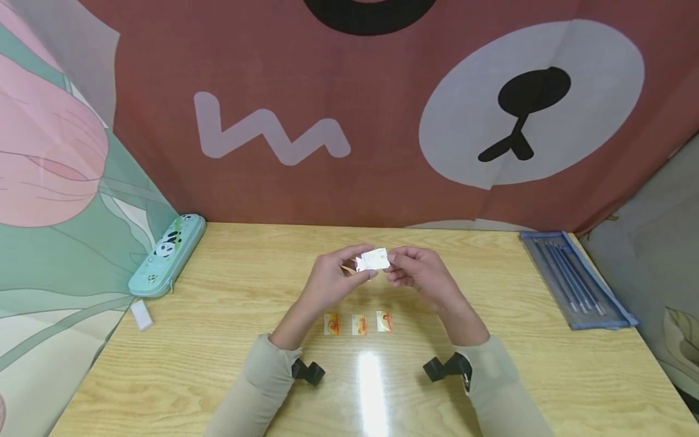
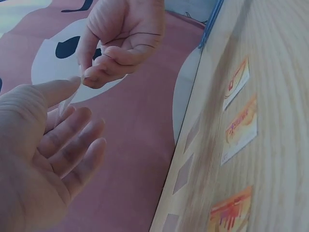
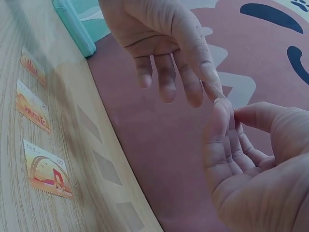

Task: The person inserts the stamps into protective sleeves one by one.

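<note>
Both hands hold up one small, thin white packet (image 1: 373, 260) above the table. In the head view its bright side faces the camera; edge-on in the left wrist view it looks like a translucent sleeve. My left hand (image 1: 330, 278) pinches its left end between thumb and fingers, the other fingers spread loosely. With thumb and fingertip my right hand (image 1: 425, 276) pinches the right end. Nearer to me than the hands, three orange and white postage stamps lie in a row: a left stamp (image 1: 331, 324), a middle stamp (image 1: 359, 325) and a right stamp (image 1: 384, 321).
At the table's left edge lies a mint panda pencil case (image 1: 169, 255), with a white eraser-like block (image 1: 141, 315) near it. A blue mesh pouch (image 1: 579, 279) with several pencils rests at the far right. A brown bear-print cloth (image 1: 382, 188) hangs behind the wooden table (image 1: 246, 364).
</note>
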The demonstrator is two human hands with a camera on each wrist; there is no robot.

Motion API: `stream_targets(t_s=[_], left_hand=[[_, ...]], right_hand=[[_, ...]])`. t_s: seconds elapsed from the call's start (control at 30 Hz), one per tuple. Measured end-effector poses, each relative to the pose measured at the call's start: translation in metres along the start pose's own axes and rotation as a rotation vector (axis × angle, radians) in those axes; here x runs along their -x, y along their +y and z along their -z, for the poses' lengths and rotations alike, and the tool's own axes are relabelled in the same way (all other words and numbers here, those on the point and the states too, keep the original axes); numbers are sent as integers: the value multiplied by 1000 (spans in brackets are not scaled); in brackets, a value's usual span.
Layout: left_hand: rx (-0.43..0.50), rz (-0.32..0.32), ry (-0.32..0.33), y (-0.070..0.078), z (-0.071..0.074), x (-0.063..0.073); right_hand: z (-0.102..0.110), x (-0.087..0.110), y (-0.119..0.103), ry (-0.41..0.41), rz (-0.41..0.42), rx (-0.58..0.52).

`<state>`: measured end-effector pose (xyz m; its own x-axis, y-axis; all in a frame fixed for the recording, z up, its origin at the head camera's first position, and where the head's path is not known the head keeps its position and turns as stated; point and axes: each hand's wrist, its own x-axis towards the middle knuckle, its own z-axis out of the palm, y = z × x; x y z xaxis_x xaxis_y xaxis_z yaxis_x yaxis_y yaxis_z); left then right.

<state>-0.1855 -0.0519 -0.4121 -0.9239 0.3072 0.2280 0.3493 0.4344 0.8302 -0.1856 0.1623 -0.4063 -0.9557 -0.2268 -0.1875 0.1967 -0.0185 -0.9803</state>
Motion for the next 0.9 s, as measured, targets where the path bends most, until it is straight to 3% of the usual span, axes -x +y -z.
stream_targets(t_s=[0.3,0.9], left_hand=[[-46,-27,-6,0,3,0],[-31,-51,-29,-4,6,-1]], right_hand=[[1,0,0,-67,-29,3],[2,1,-1,-88,-22,8]])
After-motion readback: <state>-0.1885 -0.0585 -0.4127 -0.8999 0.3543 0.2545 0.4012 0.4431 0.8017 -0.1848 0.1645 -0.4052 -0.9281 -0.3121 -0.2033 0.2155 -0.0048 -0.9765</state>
